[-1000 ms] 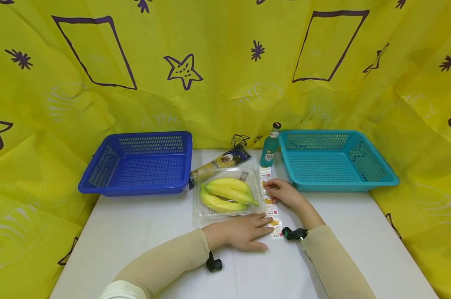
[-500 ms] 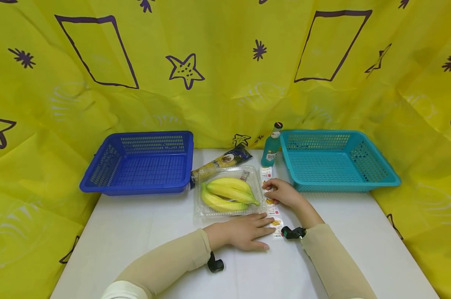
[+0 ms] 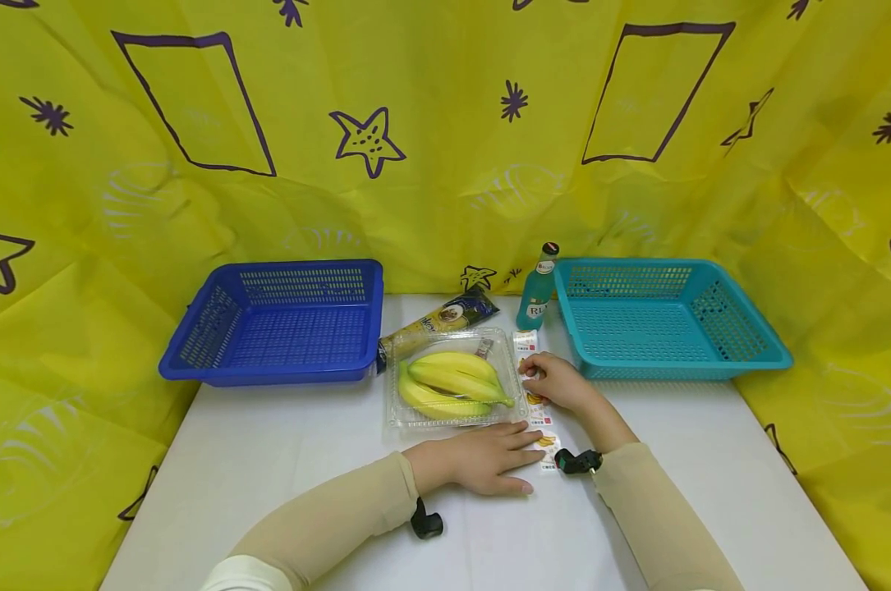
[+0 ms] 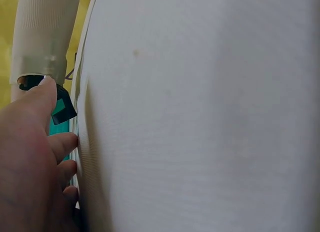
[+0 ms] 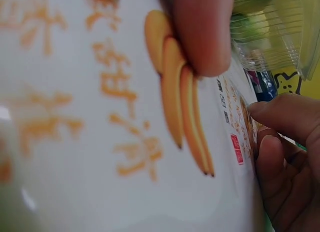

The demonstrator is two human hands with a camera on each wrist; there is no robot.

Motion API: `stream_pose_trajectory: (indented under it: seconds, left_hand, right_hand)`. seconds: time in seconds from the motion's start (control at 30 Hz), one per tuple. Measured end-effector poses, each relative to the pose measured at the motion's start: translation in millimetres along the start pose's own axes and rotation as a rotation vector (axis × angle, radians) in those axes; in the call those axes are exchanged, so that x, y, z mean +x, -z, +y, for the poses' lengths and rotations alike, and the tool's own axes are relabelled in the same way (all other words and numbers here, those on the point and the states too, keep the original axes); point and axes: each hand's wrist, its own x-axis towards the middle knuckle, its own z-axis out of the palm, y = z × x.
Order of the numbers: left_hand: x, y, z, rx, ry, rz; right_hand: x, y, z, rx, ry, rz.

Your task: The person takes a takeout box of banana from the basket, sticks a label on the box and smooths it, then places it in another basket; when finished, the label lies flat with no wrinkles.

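The left hand lies flat, fingers spread over the near end of a label strip on the desk; the right hand bends its fingers at the strip's middle, whether pinching it I cannot tell. Alongside sits a clear box of bananas; beyond, a packet and bottle, flanked by a blue basket and a teal basket

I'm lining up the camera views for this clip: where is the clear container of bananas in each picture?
Head: the clear container sits just below centre, left of the banana-printed labels.
Left wrist: not visible.
Right wrist: upper right, ridged clear plastic cut off by the frame.
Shared landmark: the left hand, low centre in head, large at left in left wrist, a finger at top in right wrist.
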Motion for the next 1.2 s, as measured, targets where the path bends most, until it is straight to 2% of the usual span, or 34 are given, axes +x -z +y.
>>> stream_pose_trajectory:
  seconds: [0.4, 0.8, 1.1, 1.2]
  left_hand:
    - [-0.3, 1.3, -0.1, -0.026, 0.006, -0.012]
    - [-0.2, 1.4, 0.3, -0.061, 0.01, -0.013]
    - [0.5, 2.7, -0.5, -0.115, 0.022, -0.032]
    - [0.4, 2.6, -0.9, -0.125, 0.027, -0.04]
  right_hand:
    - [-0.2, 3.3, 5.8, -0.001, 0.009, -0.003]
    - [-3.7, 3.8, 14.1, 0.232, -0.078, 0.025]
    - [-1.8, 3.6, 13.9, 0.312, -0.106, 0.067]
    - [-2.2, 3.3, 11.9, 0.275, -0.114, 0.069]
